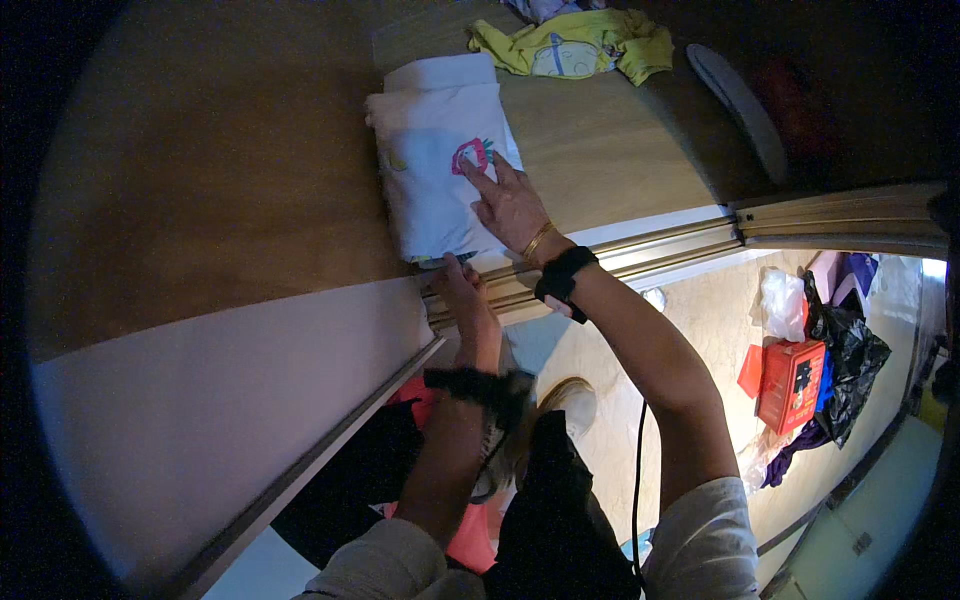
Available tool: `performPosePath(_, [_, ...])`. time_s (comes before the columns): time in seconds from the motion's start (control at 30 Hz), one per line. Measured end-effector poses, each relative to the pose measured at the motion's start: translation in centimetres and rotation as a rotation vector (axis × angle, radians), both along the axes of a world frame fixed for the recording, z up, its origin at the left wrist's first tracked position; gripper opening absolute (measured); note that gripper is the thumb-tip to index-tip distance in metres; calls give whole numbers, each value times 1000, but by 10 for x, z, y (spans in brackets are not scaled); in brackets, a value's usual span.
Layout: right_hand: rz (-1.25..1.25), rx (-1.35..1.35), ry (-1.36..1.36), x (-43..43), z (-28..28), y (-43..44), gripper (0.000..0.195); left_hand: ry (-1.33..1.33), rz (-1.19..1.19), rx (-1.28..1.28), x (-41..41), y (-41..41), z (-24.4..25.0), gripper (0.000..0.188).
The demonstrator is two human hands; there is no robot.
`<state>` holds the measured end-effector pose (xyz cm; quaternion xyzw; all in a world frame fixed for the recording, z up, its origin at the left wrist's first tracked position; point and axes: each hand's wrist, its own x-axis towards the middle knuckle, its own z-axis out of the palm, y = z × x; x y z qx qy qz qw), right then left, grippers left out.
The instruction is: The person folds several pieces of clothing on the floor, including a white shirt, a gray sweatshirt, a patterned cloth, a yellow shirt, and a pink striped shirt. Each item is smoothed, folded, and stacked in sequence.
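Observation:
A white folded cloth item (431,180), likely a garment, lies on a brown wooden surface (615,142). It bears a pink strawberry print and a fainter yellow one. My right hand (514,206) rests on top, its fingers spread near the strawberry. At the near edge of the bundle, the curled fingers of my left hand (461,289) pinch the lower fold, where a bit of darker patterned fabric shows. The underside of the bundle and some left fingertips are hidden. Both wrists wear black straps.
Beyond the bundle lies a crumpled yellow garment (577,49). A grey curved object (739,109) sits to its right. A sliding-door track (660,244) runs along the near edge. On the lit floor are a red box (791,386), a black plastic bag (855,360) and a white bag (781,304).

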<state>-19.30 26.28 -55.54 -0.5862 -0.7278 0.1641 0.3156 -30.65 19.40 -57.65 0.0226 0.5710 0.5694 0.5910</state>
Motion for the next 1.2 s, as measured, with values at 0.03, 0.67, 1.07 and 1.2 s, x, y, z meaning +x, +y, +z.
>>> performPosePath(0.03, [42, 33, 20, 6, 0, 2, 60, 172, -138, 162, 4, -5, 1, 21])
performPosePath(0.67, [-356, -266, -584, 103, -21, 129, 49, 192, -328, 408, 40, 73, 38, 42])
performPosePath(1.07, [-286, 152, -122, 129, 8, -34, 44, 552, -473, 707, 46, 60, 33, 20])
performPosePath(1.2, [-237, 76, -73, 110, 30, -115, 41, 993, -629, 840, 67, 40, 43, 20])
